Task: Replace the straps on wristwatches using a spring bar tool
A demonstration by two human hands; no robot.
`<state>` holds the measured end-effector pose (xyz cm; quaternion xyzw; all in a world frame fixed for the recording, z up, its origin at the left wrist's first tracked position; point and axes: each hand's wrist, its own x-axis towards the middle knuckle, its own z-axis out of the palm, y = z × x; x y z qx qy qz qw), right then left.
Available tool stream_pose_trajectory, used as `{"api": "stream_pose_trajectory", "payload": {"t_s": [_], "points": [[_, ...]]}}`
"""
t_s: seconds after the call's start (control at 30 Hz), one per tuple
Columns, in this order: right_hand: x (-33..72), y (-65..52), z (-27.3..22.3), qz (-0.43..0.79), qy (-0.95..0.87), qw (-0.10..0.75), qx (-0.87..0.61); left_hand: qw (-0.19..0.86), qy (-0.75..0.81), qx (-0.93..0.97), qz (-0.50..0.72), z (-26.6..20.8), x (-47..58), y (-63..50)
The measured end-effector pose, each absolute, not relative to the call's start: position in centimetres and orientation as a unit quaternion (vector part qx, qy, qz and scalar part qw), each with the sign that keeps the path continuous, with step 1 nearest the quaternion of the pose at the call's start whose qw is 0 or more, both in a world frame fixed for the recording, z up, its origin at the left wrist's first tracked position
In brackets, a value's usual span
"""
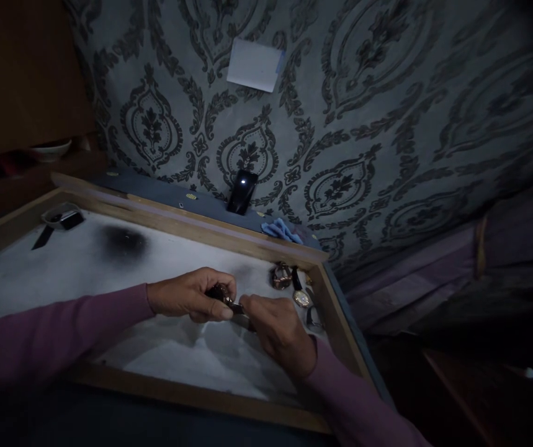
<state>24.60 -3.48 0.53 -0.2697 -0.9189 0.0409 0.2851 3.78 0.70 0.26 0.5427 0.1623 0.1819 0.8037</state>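
My left hand (194, 295) is closed around a dark brown wristwatch (219, 292), its thumb pressed along the near side. A narrow dark strip that looks like the watch's strap (236, 308) runs from there toward my right hand (278, 326), whose fingers pinch its end. Both hands are above the white floor of a shallow wooden-framed tray (177, 351). To the right of my right hand lie a bronze-coloured watch (281, 275), a watch with a pale round dial and black strap (301, 298), and a dark curved piece (313, 318), perhaps another watch.
A clear dish (52, 216) with a black-strapped watch (71, 220) sits at the tray's far left. Behind the tray's back rim, a phone (242, 192) leans on the patterned wall, near a crumpled blue cloth (282, 230). Raised wooden rims (201, 228) border the work area.
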Motion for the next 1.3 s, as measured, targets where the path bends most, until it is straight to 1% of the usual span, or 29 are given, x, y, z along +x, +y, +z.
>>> {"api": "stream_pose_trajectory", "payload": {"t_s": [0.23,0.4,0.63,0.7,0.8,0.97,1.1,1.2,1.3], "points": [[24.8,-3.4,0.7,0.095,-0.921,0.275,-0.259,0.818,0.147,0.533,0.16,0.0,3.8,0.7],[24.5,-3.7,0.2,0.161,-0.893,0.306,-0.286,0.822,0.161,0.519,0.17,-0.2,3.9,0.5],[23.8,-4.2,0.0,0.257,-0.839,0.327,-0.351,0.729,0.196,0.621,0.211,0.2,3.6,0.8],[23.8,-4.2,0.0,0.254,-0.838,0.327,-0.354,0.717,0.199,0.633,0.214,0.3,3.6,0.9],[23.9,-4.1,-0.2,0.221,-0.853,0.315,-0.353,0.721,0.199,0.631,0.206,0.3,3.5,1.0],[24.2,-4.0,-0.2,0.141,-0.882,0.32,-0.315,0.781,0.182,0.57,0.181,-0.1,3.6,0.7],[24.4,-3.8,0.1,0.108,-0.898,0.313,-0.289,0.809,0.166,0.534,0.183,-0.2,3.8,0.5],[24.4,-3.8,0.0,0.114,-0.893,0.313,-0.302,0.796,0.184,0.545,0.188,0.0,3.9,0.6],[24.2,-3.9,-0.4,0.151,-0.876,0.323,-0.325,0.772,0.197,0.571,0.198,0.1,3.8,0.7]]}}
